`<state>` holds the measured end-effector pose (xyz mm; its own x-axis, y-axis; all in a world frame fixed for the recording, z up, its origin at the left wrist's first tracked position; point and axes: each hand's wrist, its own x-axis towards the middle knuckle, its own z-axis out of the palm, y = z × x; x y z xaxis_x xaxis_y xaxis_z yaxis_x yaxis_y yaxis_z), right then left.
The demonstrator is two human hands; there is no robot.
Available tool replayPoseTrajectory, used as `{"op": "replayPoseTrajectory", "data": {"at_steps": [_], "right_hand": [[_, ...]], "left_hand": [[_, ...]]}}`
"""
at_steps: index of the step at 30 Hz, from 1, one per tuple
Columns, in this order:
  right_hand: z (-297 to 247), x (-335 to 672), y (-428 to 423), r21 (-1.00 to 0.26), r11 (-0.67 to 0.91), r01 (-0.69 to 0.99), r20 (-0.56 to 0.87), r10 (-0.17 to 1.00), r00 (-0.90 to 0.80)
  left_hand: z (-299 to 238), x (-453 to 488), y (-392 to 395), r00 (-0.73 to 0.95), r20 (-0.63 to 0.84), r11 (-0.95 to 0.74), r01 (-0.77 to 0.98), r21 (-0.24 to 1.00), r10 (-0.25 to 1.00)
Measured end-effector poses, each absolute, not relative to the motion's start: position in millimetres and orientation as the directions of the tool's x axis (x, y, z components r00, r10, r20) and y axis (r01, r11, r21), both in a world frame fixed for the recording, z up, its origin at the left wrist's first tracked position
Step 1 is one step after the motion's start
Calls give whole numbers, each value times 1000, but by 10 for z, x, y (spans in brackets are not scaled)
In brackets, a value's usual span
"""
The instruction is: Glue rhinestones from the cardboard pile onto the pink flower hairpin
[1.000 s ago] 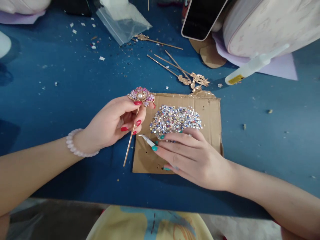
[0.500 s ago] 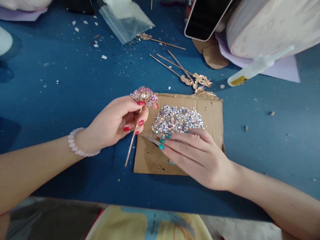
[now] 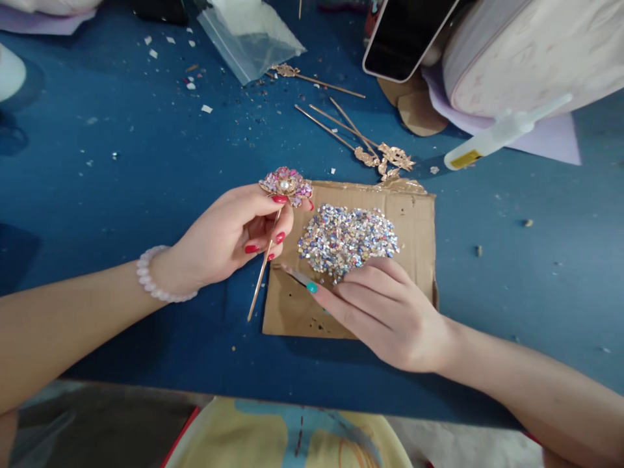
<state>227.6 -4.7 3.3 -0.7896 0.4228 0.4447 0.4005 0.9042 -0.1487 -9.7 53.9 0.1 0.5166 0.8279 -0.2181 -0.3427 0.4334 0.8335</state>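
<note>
Between the thumb and fingers of my left hand [image 3: 244,224] is a gold hairpin [image 3: 286,184], its flower head covered in pink and purple stones around a white pearl. The hairpin's stem slants down toward me. My right hand [image 3: 390,309] is closed on a pair of tweezers [image 3: 296,276], with the tips pointing left, just over the cardboard. Whether the tips hold anything is too small to tell. Beside the right fingers a heap of small glittering rhinestones [image 3: 348,237] lies on the cardboard sheet [image 3: 414,260]. The right thumb is mostly hidden under the hand.
Several gold hairpins [image 3: 385,156] lie behind the cardboard, near a clear plastic bag [image 3: 248,39]. A glue bottle [image 3: 502,133] leans at the right by a pale rounded case [image 3: 526,58]. A phone [image 3: 409,36] stands at the back. White scraps dot the blue table [image 3: 146,130].
My right fingers have curled inward, off the edge of the rhinestone heap, while the tweezers stay in the grip. The left hand and hairpin appear nearly unmoved; the view has shifted slightly.
</note>
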Motion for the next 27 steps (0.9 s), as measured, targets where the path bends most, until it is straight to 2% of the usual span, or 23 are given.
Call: {"op": "replayPoseTrajectory", "data": {"at_steps": [7, 18, 22, 27], "right_hand": [[37, 2328, -46, -127, 907, 401, 418, 416, -808], [52, 2328, -35, -86, 910, 405, 458, 397, -795], [43, 2325, -44, -152, 908, 392, 517, 411, -751], [11, 2284, -72, -308, 884, 351, 495, 464, -734]], "left_hand": [[-4, -97, 543, 513, -215, 426, -338, 839, 831], [14, -88, 542, 516, -225, 438, -337, 834, 826], [16, -93, 536, 513, -233, 447, -345, 826, 826], [24, -87, 537, 503, -236, 445, -349, 825, 832]]}}
